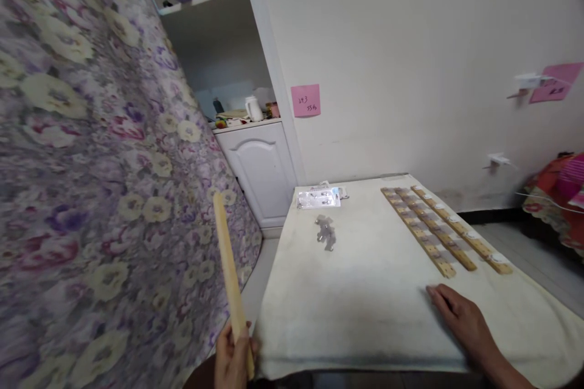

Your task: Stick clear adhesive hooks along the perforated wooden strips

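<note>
My left hand [232,355] grips a plain wooden strip [230,273] near its lower end, at the table's near left corner. The strip stands almost upright, leaning a little left. My right hand [460,319] rests on the cream tablecloth with its fingers curled in a loose fist, and I see nothing in it. Just beyond it lie three wooden strips: a left one [422,240], a middle one [442,237] and a right one [469,237], side by side, with clear or white pieces along them. A small pile of clear hook-like pieces [325,232] lies left of centre.
Clear plastic packaging [319,197] sits at the table's far left corner. A floral curtain [114,164] hangs close on the left, beside a white cabinet [262,164]. The wall behind carries a pink note [305,101] and plugs. Red fabric [559,194] is at far right.
</note>
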A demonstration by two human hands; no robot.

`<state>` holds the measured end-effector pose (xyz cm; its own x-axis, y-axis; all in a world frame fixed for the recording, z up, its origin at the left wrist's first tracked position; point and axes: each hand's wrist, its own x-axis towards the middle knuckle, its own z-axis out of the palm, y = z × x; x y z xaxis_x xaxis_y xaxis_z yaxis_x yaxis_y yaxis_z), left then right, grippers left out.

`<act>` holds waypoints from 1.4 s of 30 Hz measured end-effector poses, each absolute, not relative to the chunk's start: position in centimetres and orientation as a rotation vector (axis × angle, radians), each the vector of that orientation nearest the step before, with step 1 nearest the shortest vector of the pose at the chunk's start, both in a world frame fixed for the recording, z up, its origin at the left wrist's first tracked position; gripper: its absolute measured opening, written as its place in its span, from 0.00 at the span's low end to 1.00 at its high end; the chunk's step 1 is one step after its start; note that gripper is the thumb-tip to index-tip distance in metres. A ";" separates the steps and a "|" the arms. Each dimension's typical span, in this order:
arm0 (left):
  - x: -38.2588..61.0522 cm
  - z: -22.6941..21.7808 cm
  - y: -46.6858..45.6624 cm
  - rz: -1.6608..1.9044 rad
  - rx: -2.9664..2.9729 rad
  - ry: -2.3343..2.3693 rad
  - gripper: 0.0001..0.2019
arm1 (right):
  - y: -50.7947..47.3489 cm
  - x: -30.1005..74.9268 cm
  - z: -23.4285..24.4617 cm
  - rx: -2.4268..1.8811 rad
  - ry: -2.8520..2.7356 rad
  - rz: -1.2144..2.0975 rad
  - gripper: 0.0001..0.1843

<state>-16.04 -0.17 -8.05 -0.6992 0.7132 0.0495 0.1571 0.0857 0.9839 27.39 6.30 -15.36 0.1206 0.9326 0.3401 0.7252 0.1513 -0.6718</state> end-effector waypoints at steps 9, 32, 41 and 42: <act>-10.1 -9.2 0.7 1.667 0.807 1.502 0.33 | 5.5 26.8 -13.8 -1.610 -1.597 0.446 0.23; 1.1 -13.4 -0.9 1.272 1.125 1.488 0.27 | 2.3 10.3 -12.2 -1.007 -1.287 1.405 0.22; -5.6 -15.9 -1.3 1.540 1.205 1.843 0.32 | 3.3 17.3 -11.8 -1.160 -1.113 1.332 0.25; -7.7 -16.1 -1.4 1.548 1.139 1.929 0.32 | 3.3 17.9 -11.9 -1.210 -1.117 1.307 0.26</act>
<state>-7.75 -1.44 -16.11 -0.5788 0.7981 0.1673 0.3364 0.0467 0.9406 17.86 3.34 -11.91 -0.0082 0.9967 -0.0813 -0.0751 -0.0817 -0.9938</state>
